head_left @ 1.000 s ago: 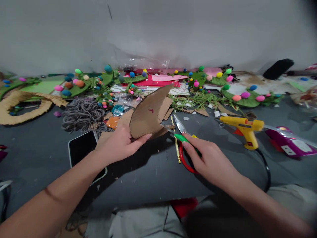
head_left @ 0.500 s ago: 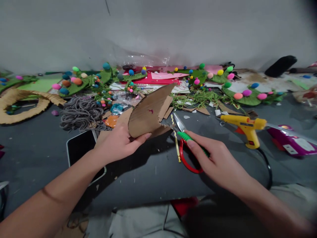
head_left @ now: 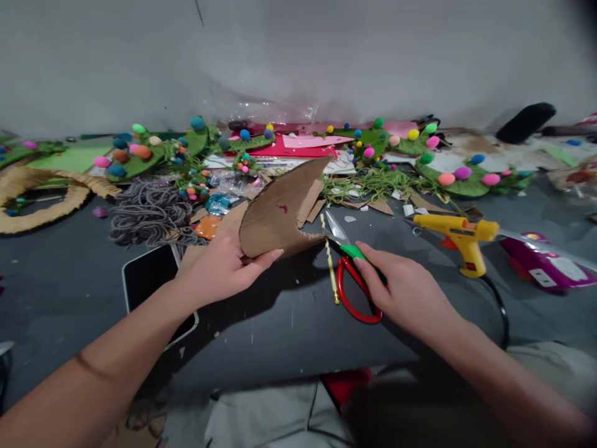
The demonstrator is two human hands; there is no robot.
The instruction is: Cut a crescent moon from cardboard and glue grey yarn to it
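Note:
My left hand (head_left: 233, 264) grips a curved, pointed piece of cardboard (head_left: 275, 218) by its lower left edge and holds it above the table. The cardboard has a small dark red mark on its face and a ragged edge at the right. My right hand (head_left: 396, 283) is closed around a green-handled utility knife (head_left: 353, 251), its blade at the cardboard's lower right tip. Below the knife lie red-handled scissors (head_left: 342, 298) with their blades pointing away. Beside them rests a yellow patterned pencil (head_left: 332, 274).
A yellow glue gun (head_left: 459, 230) lies to the right, near a purple package (head_left: 543, 264). A phone (head_left: 152, 280) is under my left forearm. Grey cord (head_left: 149, 214), green leaf pieces with pompoms (head_left: 466, 180) and a cardboard ring (head_left: 41, 218) lie further back.
My right hand has shifted slightly right and down with the knife, its blade now at the cardboard's right tip. My left hand keeps its hold on the cardboard.

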